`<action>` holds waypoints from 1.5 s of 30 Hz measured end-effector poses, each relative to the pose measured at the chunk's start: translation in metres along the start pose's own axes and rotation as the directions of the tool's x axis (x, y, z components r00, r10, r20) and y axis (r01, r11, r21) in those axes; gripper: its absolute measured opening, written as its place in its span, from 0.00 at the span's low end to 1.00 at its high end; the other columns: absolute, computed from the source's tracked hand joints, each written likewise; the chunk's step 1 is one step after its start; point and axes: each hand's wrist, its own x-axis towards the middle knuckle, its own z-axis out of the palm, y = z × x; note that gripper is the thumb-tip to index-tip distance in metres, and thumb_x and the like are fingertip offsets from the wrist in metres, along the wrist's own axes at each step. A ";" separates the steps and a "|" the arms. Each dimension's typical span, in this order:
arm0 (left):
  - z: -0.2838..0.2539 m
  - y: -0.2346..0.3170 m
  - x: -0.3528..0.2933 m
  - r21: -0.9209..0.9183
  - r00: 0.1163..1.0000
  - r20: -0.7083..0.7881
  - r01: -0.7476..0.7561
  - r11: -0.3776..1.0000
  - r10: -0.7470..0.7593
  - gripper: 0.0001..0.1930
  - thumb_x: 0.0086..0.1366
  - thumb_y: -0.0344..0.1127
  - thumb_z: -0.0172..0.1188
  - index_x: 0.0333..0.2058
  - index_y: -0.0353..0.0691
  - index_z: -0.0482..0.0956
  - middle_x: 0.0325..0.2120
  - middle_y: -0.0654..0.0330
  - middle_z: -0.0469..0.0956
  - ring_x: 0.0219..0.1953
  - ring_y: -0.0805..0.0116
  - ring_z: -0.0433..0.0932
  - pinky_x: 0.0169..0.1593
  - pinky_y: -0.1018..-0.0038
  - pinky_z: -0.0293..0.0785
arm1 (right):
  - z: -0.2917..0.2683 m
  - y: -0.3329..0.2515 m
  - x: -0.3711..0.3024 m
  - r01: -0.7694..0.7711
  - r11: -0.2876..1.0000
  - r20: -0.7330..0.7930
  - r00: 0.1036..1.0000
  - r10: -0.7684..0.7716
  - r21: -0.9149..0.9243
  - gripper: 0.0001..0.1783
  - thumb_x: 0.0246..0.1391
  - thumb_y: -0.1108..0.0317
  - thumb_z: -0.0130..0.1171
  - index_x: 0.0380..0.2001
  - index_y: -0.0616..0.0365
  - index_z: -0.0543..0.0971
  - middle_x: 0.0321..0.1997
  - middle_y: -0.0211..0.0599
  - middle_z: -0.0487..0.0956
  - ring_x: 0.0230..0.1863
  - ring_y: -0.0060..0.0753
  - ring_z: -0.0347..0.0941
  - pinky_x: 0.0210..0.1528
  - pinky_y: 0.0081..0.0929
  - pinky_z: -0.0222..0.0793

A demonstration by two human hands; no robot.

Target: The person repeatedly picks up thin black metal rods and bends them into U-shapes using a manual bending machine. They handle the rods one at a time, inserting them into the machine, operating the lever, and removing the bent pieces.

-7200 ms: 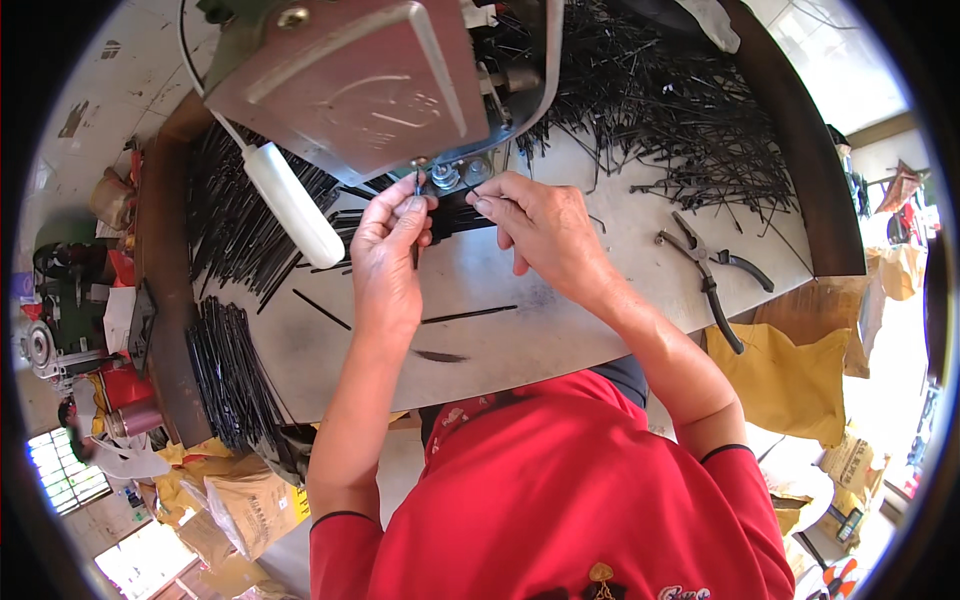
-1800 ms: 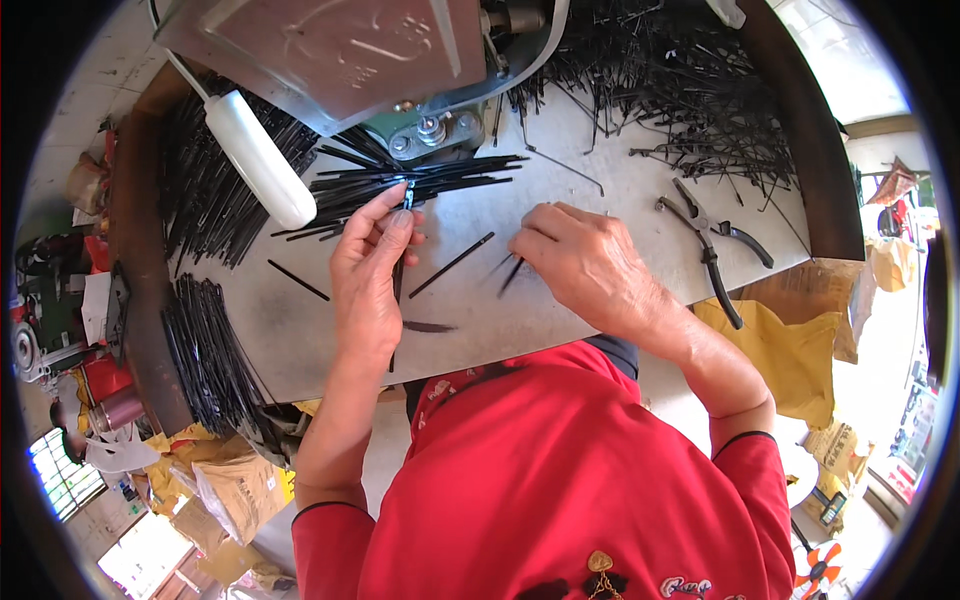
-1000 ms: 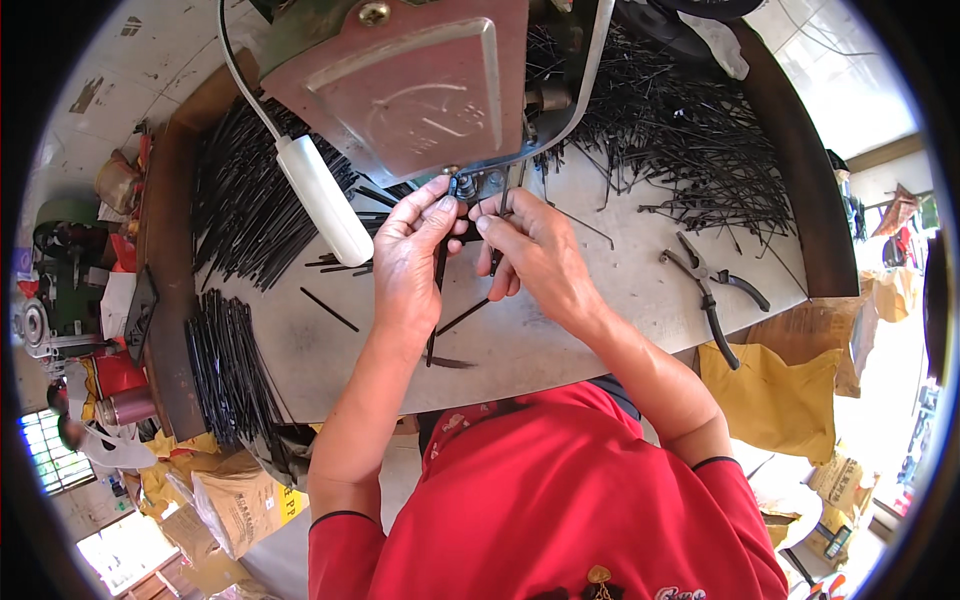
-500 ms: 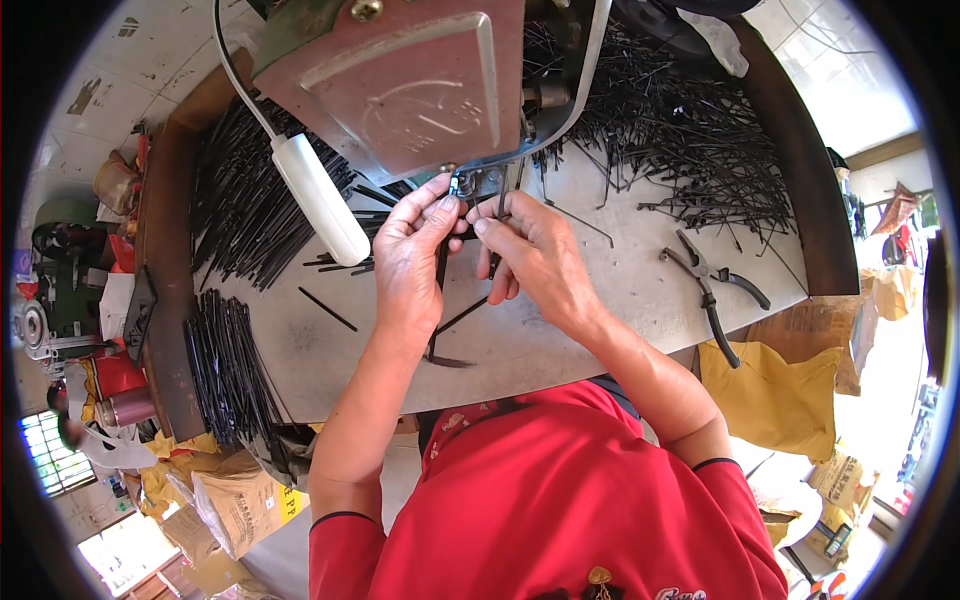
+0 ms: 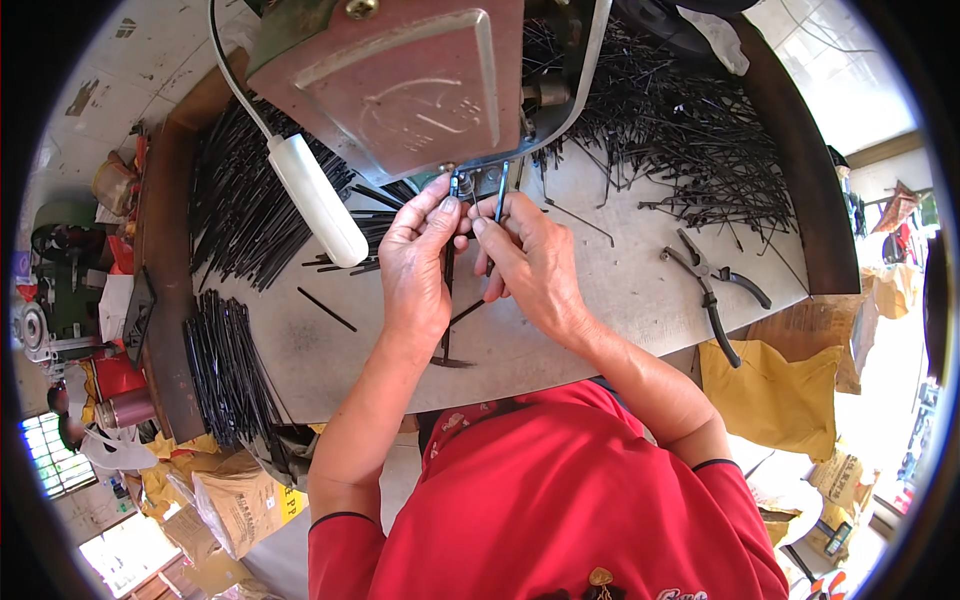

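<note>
Pinching a thin black metal rod (image 5: 447,262) between thumb and fingertips, the left hand (image 5: 418,268) is holding it close under the lower edge of the reddish machine (image 5: 400,80), seemingly so its top end meets the small fitting there. The rod's long axis is running from the machine back toward the person, upper end at the fitting, lower end hanging over the bare middle of the table (image 5: 610,290). The right hand (image 5: 530,265) is gripping a second rod (image 5: 497,205) beside it, pointing the same way. A white handle (image 5: 318,200) is slanting at the left; loose rods (image 5: 690,130) are spreading toward the far right corner, bundled rods (image 5: 225,360) along the left edge, pliers (image 5: 712,285) near the right edge.
</note>
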 end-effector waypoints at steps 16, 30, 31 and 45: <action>-0.005 0.014 0.006 0.090 0.997 0.048 0.058 0.994 -0.062 0.14 0.63 0.27 0.57 0.48 0.31 0.73 0.31 0.59 0.78 0.28 0.78 0.76 0.32 0.83 0.73 | -0.012 -0.002 0.012 -0.072 0.997 0.104 0.992 0.072 -0.010 0.10 0.58 0.67 0.49 0.31 0.65 0.71 0.17 0.37 0.75 0.10 0.25 0.69 0.13 0.23 0.65; 0.001 0.011 0.001 0.073 1.000 0.024 0.016 0.997 -0.018 0.16 0.63 0.27 0.57 0.49 0.29 0.71 0.30 0.59 0.78 0.27 0.80 0.75 0.32 0.85 0.73 | -0.011 -0.004 0.007 -0.118 0.988 0.115 0.988 0.106 0.104 0.09 0.57 0.68 0.50 0.31 0.64 0.72 0.17 0.36 0.74 0.10 0.23 0.67 0.12 0.21 0.62; 0.001 0.011 0.001 0.080 1.000 0.026 0.009 0.997 -0.011 0.16 0.63 0.27 0.57 0.49 0.29 0.71 0.30 0.59 0.78 0.27 0.80 0.74 0.32 0.85 0.73 | -0.010 -0.003 0.007 -0.119 0.988 0.111 0.988 0.107 0.102 0.09 0.57 0.68 0.50 0.31 0.65 0.72 0.17 0.36 0.74 0.10 0.23 0.67 0.12 0.21 0.62; 0.004 0.001 -0.002 -0.003 1.000 -0.008 0.020 1.000 -0.020 0.17 0.64 0.27 0.56 0.51 0.30 0.70 0.32 0.62 0.76 0.29 0.80 0.71 0.33 0.83 0.68 | -0.009 -0.002 0.007 -0.030 0.999 0.071 0.997 0.030 0.009 0.09 0.57 0.68 0.50 0.31 0.65 0.71 0.18 0.37 0.75 0.11 0.25 0.69 0.12 0.23 0.64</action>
